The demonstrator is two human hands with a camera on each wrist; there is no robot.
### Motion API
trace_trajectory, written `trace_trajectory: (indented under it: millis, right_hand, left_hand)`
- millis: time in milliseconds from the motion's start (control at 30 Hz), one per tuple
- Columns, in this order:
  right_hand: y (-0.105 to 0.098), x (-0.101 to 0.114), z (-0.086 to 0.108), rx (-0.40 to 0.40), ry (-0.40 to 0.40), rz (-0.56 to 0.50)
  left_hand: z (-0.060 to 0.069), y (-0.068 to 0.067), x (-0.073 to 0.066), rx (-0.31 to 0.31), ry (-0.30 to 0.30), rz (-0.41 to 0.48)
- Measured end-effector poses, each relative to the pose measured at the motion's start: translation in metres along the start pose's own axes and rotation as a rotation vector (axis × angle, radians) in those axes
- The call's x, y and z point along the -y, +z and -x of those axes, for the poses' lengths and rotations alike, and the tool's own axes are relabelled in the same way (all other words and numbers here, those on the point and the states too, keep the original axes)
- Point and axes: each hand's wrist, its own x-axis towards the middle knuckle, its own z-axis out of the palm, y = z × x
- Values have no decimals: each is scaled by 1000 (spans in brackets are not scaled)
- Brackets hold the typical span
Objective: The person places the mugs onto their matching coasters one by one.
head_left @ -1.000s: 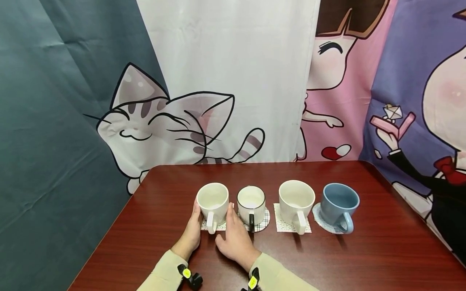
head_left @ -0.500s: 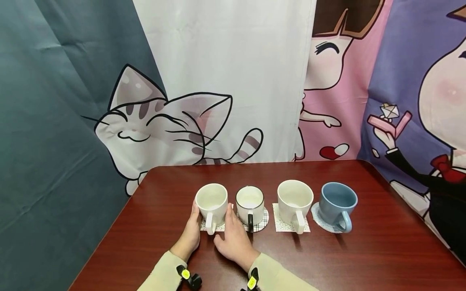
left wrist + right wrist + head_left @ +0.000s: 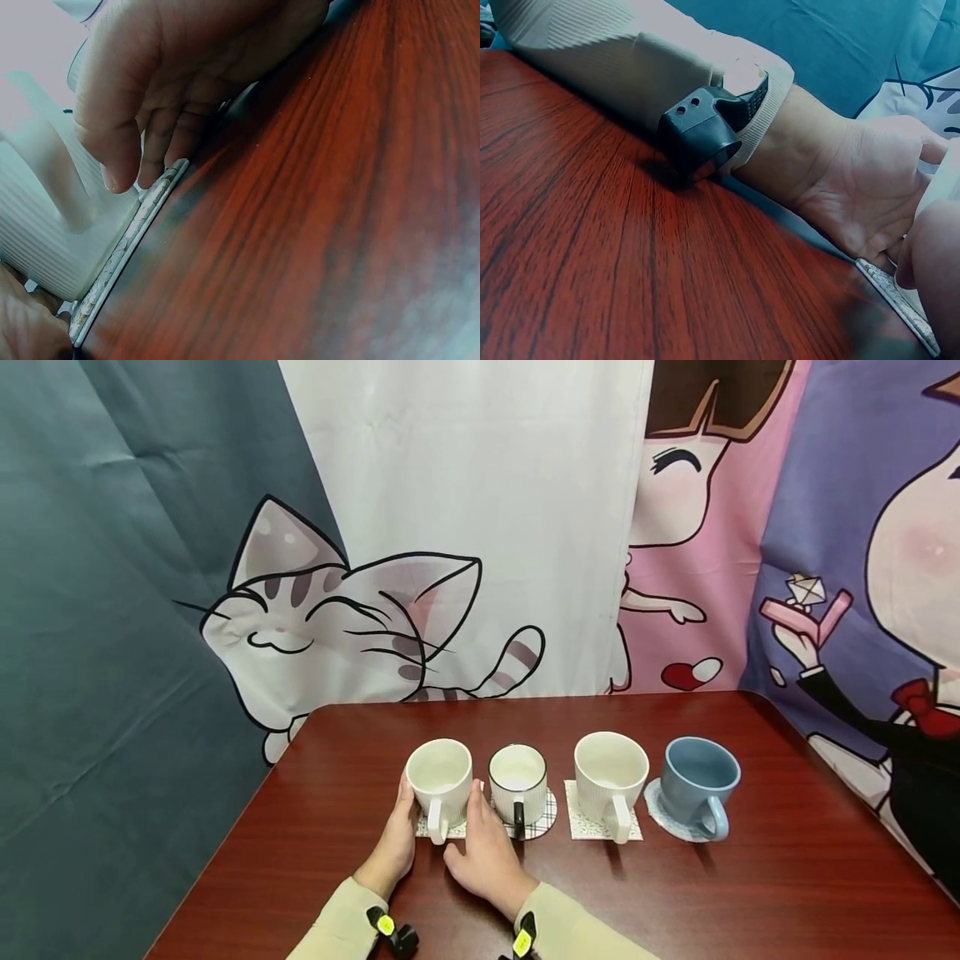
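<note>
In the head view, a white ribbed mug (image 3: pixel 442 777) stands upright on a square patterned coaster (image 3: pixel 453 832), its handle toward me. My left hand (image 3: pixel 392 839) lies along the mug's left side. At its right side is my right hand (image 3: pixel 487 852), fingers extended forward between it and the black-rimmed mug. The left wrist view shows the right hand (image 3: pixel 157 82) with its fingertips down by the coaster (image 3: pixel 127 251), close to the ribbed mug (image 3: pixel 56 217). In the right wrist view the left palm (image 3: pixel 870 180) faces the mug; its fingertips are partly hidden.
Rightward stand a black-rimmed white mug (image 3: pixel 519 785) on a round checked coaster (image 3: pixel 545 824), a larger white mug (image 3: pixel 609 777) on a square coaster (image 3: pixel 581 828), and a blue mug (image 3: pixel 697 785) on a round coaster (image 3: pixel 660 814). A cartoon cloth hangs behind the brown table (image 3: pixel 300 877).
</note>
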Motion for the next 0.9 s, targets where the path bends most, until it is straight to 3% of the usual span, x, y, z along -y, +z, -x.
trace_trajectory:
  millis: [900]
  right_hand:
    - [0, 3, -1, -37, -18, -45]
  left_hand:
    - [1, -1, 0, 1, 3, 29]
